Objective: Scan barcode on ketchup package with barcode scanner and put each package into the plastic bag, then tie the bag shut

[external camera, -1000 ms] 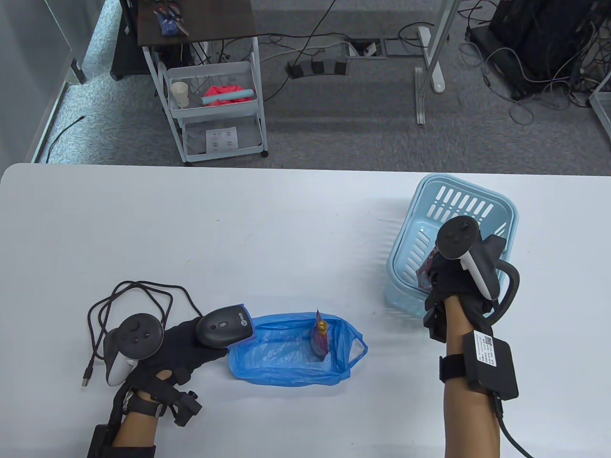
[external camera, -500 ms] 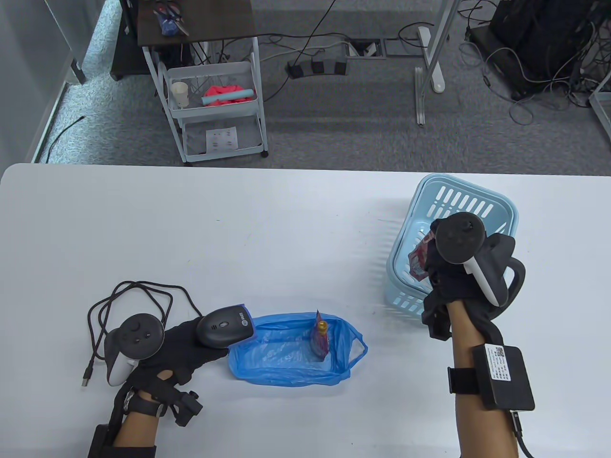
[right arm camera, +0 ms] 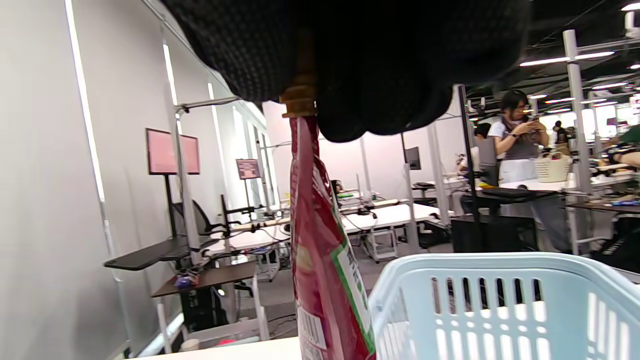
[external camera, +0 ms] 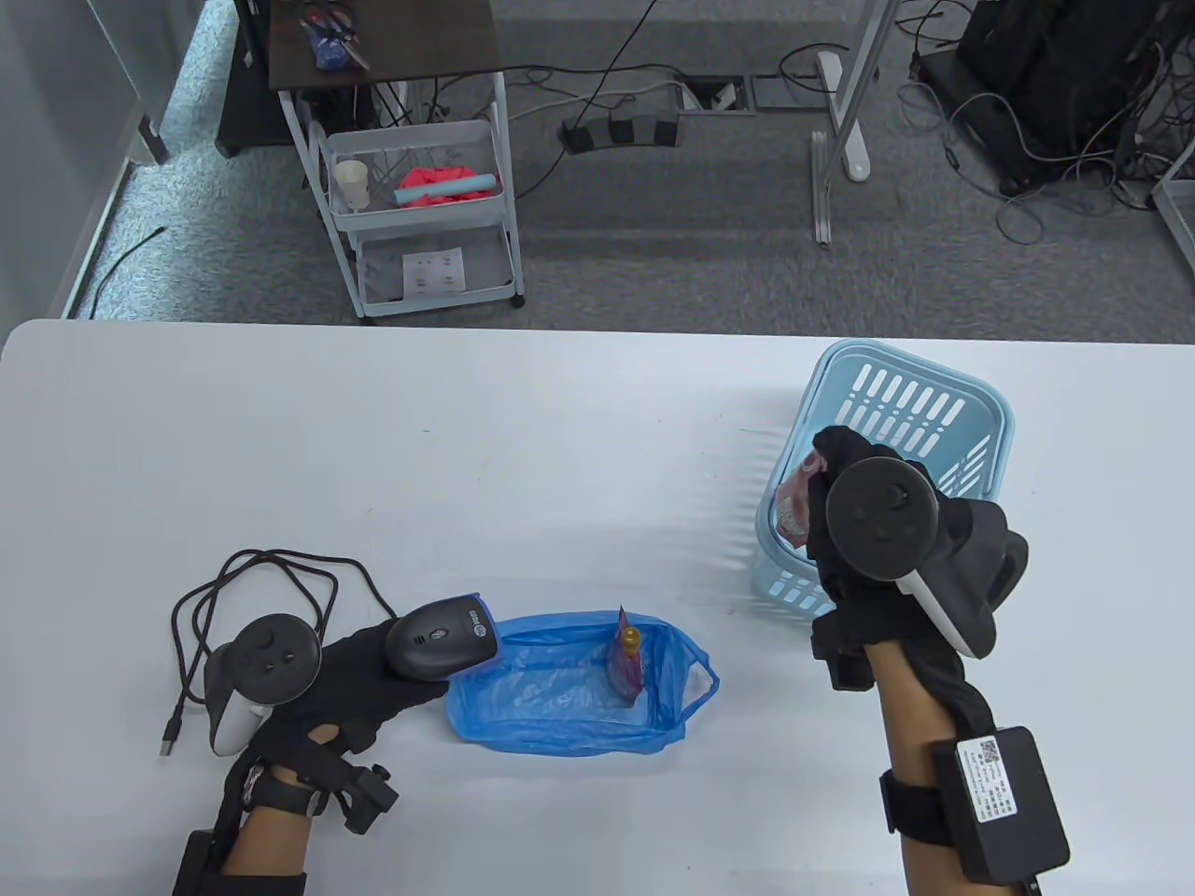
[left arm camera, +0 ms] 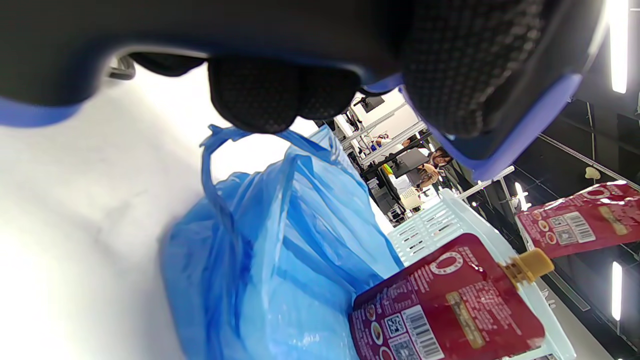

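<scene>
Bright, even overhead light; blurred wrist-view foregrounds

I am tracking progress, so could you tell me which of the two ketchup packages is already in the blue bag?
The ketchup package standing in the open blue plastic bag, beside the scanner. The other package hangs from the right hand over the basket.

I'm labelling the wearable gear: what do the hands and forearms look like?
Both the left hand and the right hand wear black textured gloves, each carrying a round black tracker with a white handle. Bare forearms; black wrist straps. The right forearm has a black labelled box with a cable.
</scene>
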The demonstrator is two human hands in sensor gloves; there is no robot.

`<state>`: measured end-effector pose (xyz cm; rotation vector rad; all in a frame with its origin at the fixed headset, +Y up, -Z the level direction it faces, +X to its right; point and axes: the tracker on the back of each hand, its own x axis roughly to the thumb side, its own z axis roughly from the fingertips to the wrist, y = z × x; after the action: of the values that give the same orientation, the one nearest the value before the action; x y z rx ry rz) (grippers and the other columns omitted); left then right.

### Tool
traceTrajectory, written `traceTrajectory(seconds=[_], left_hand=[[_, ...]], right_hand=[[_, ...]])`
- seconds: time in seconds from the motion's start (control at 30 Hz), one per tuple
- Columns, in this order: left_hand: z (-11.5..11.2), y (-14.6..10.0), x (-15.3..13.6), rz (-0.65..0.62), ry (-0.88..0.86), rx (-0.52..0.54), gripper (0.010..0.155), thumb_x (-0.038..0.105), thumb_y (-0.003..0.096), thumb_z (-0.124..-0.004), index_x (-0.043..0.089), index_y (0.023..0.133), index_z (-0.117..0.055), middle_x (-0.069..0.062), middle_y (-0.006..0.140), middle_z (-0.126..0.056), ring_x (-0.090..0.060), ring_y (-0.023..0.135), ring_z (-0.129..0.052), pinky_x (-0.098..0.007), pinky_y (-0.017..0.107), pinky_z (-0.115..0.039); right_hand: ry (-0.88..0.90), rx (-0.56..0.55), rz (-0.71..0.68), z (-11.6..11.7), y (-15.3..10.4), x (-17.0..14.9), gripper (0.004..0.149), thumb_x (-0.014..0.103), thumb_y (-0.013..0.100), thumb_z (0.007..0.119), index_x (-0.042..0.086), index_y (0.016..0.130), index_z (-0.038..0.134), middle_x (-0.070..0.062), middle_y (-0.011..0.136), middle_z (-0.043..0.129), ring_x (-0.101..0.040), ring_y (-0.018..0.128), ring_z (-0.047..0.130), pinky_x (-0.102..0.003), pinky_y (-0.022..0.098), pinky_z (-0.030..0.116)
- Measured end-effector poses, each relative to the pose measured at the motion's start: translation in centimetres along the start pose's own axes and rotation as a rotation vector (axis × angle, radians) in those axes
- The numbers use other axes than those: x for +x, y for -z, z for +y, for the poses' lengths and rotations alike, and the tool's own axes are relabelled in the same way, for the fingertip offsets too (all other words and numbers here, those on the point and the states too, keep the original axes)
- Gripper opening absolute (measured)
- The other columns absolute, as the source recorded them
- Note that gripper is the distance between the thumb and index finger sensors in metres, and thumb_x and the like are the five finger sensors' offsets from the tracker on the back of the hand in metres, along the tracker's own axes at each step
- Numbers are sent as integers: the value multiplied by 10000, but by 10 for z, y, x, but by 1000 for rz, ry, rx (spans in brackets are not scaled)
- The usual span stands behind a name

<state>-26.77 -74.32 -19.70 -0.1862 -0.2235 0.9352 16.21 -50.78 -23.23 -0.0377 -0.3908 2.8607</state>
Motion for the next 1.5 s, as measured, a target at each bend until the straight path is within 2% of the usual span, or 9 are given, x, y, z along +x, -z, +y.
traceTrajectory(seconds=[0.17,0.37,0.73,1.23,1.5], left_hand=[[2,-1,-1,3,-6,8,529,504,410,-902,248,870,-843,43,832,-913,-256,636,-1011,-486,566,-806],[2,-1,-1,5,-6,11,529,503,410,-902,248,870,-843,41,832,-913,-257,638,-1010,-485,566,-807],[7,-3,-3,5,-21,36,529,504,411,-901,251,871,-841,43,833,-912,-254,638,-1010,-484,568,-806],[3,-1,1,-51,-65,-11,519,501,405,-907,251,857,-854,50,830,-917,-253,644,-1012,-485,570,-807],[-1,-1,5,-61,-16,-25,518,498,408,-904,255,862,-847,66,842,-909,-249,667,-1007,-484,577,-805]], right_hand=[[25,10,-92,0,-6,24,460,234,525,788,78,951,714,-175,810,872,-369,636,884,-458,449,776],[47,53,-202,11,-13,55,463,241,524,791,71,948,717,-174,802,878,-365,628,890,-453,440,781],[98,176,-351,49,-22,101,465,248,521,798,60,939,723,-173,790,884,-360,613,898,-447,428,787],[61,301,-460,97,-42,132,469,272,510,814,46,915,746,-174,746,911,-341,563,925,-426,384,805],[64,334,-483,112,-46,141,470,286,505,822,43,902,757,-170,726,925,-333,543,937,-418,365,813]])
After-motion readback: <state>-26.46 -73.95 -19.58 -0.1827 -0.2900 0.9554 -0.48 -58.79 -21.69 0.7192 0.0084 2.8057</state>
